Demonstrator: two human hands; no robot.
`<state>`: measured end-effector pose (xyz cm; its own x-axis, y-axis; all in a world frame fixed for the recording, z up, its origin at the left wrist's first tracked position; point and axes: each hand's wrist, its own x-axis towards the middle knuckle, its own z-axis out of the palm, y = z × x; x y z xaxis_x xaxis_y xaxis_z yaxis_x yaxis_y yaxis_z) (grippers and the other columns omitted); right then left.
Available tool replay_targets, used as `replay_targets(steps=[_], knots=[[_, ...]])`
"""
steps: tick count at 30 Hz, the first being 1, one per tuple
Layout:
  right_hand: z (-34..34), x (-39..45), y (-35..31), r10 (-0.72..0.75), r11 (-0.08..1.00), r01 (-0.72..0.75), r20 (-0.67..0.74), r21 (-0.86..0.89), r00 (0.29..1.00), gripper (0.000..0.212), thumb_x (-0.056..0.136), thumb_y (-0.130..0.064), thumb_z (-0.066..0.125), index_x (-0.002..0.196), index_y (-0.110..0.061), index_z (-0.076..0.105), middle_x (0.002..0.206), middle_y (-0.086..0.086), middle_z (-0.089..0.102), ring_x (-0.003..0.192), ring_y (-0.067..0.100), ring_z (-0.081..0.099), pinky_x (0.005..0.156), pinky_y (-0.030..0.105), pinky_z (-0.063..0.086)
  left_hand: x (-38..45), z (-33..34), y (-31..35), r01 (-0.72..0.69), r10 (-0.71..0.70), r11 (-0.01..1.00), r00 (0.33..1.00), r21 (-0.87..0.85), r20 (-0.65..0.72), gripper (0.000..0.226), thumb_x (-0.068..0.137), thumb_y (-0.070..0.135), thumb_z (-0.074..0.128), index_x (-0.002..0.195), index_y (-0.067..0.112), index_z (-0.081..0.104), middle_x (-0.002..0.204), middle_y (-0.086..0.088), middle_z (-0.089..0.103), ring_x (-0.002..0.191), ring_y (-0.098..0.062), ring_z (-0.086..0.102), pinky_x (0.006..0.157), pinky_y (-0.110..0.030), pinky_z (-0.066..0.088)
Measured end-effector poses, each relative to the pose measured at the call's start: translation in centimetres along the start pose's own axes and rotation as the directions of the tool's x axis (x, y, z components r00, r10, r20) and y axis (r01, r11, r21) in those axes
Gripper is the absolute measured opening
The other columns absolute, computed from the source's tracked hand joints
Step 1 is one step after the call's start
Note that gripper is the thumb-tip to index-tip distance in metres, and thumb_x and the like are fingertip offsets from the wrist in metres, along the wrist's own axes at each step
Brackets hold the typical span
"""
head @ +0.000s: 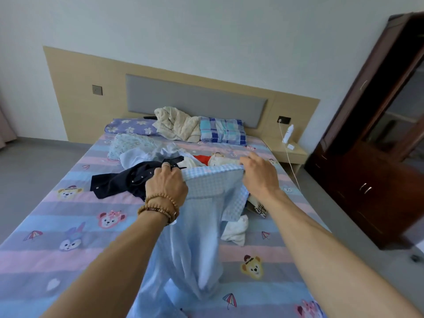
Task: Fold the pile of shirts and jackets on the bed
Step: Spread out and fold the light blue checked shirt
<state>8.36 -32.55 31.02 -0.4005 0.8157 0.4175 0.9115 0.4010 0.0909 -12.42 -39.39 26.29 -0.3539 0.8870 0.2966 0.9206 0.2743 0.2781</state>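
Both hands' grip (166,182) (260,174) on checked blue shirt (206,203), fingertips hidden behind cloth.

- Checked shirt (213,187): thin, soft woven cloth, matt.
- Bedsheet (57,214): smooth printed cotton-like cloth.
- Wardrobe (367,145) at three o'clock: dark glossy wood.
- Blanket (176,123) at twelve o'clock: fluffy, rough-looking fleece.

Only blurred dark lettering, too unclear to read, shows on a garment (260,208) just beside the checked shirt (213,187).
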Motion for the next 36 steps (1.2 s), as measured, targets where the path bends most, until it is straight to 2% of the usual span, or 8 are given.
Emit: replay_targets(steps=[5,15,18,21,25,29,32,36], knots=[[0.3,-0.9,0.9,0.070,0.993,-0.059,0.104,-0.099,0.992,0.023,0.087,0.009,0.044,0.099,-0.004,0.059,0.113,0.015,0.051,0.084,0.037,0.060,0.063,0.038,0.038,1.7,-2.6,-1.4,-0.042,0.021,0.982,0.993,0.183,0.115,0.026,0.093,0.011,0.038,0.111,0.011,0.057,0.108,-0.011,0.063,0.098,-0.032,0.062,0.073,-0.037,0.045],[-3.7,1.9,4.0,0.083,0.979,-0.072,0.050,-0.188,0.995,0.019,0.086,0.007,0.047,0.094,-0.005,0.060,0.095,0.014,0.061,0.088,0.035,0.061,0.061,0.037,0.040,5.1,-6.1,-2.5,0.107,-0.103,0.993,0.992,-0.054,0.074,0.033,0.090,0.015,0.054,0.123,0.017,0.054,0.113,-0.017,0.061,0.098,-0.037,0.060,0.075,-0.040,0.049],[-3.9,2.3,5.5,0.242,0.924,-0.364,0.554,0.118,0.796,0.016,0.090,-0.002,0.050,0.101,-0.007,0.061,0.090,0.015,0.064,0.073,0.029,0.063,0.060,0.033,0.053,6.3,-7.0,-1.9,0.006,-0.019,0.999,0.972,0.054,0.234,0.035,0.090,0.013,0.054,0.124,0.011,0.056,0.118,-0.017,0.061,0.102,-0.035,0.061,0.081,-0.039,0.053],[-4.7,1.2,5.5,0.273,0.547,-0.735,0.745,0.401,0.609,0.025,0.091,0.006,0.041,0.073,-0.008,0.050,0.051,0.008,0.044,0.034,0.014,0.037,0.037,0.019,0.039,6.0,-6.8,-1.5,0.132,-0.013,0.967,0.882,-0.220,0.472,0.015,0.093,0.001,0.047,0.097,0.011,0.057,0.087,-0.010,0.067,0.065,-0.019,0.064,0.055,-0.025,0.053],[-4.9,0.1,4.2,0.214,-0.028,-0.772,0.758,0.635,0.616,0.031,0.091,0.008,0.031,0.068,-0.010,0.041,0.038,0.003,0.039,0.025,0.009,0.035,0.031,0.017,0.038,5.6,-5.8,-0.9,0.610,-0.123,0.381,0.779,-0.695,0.615,0.014,0.100,0.006,0.040,0.100,0.013,0.052,0.060,-0.013,0.067,0.041,-0.017,0.062,0.041,-0.025,0.053],[-4.9,-0.5,2.4,0.053,-0.365,-0.616,0.676,0.698,0.735,0.027,0.093,0.003,0.032,0.095,0.001,0.058,0.078,0.019,0.071,0.065,0.022,0.071,0.070,0.039,0.062,5.3,-5.3,0.6,0.603,0.010,-0.128,0.795,-0.787,0.607,0.019,0.100,-0.001,0.041,0.100,0.004,0.060,0.078,-0.017,0.071,0.058,-0.024,0.071,0.050,-0.028,0.058],[-4.9,-1.2,2.6,-0.011,-0.372,-0.539,0.577,0.755,0.816,0.016,0.089,0.000,0.051,0.102,-0.006,0.059,0.116,0.018,0.067,0.107,0.027,0.068,0.084,0.037,0.057,4.8,-6.2,0.8,0.513,0.102,0.107,0.847,-0.852,0.523,0.016,0.088,-0.009,0.057,0.101,-0.003,0.064,0.088,-0.014,0.073,0.078,-0.023,0.073,0.063,-0.026,0.060],[-3.9,-2.6,4.1,0.019,0.073,-0.509,0.509,0.858,0.861,0.036,0.079,0.011,0.065,0.113,0.000,0.063,0.112,0.012,0.066,0.109,0.022,0.064,0.087,0.037,0.053,3.8,-7.6,0.6,0.306,0.014,0.706,0.896,-0.639,0.444,0.006,0.083,-0.009,0.064,0.083,-0.004,0.061,0.085,-0.017,0.066,0.082,-0.030,0.066,0.077,-0.036,0.056]])
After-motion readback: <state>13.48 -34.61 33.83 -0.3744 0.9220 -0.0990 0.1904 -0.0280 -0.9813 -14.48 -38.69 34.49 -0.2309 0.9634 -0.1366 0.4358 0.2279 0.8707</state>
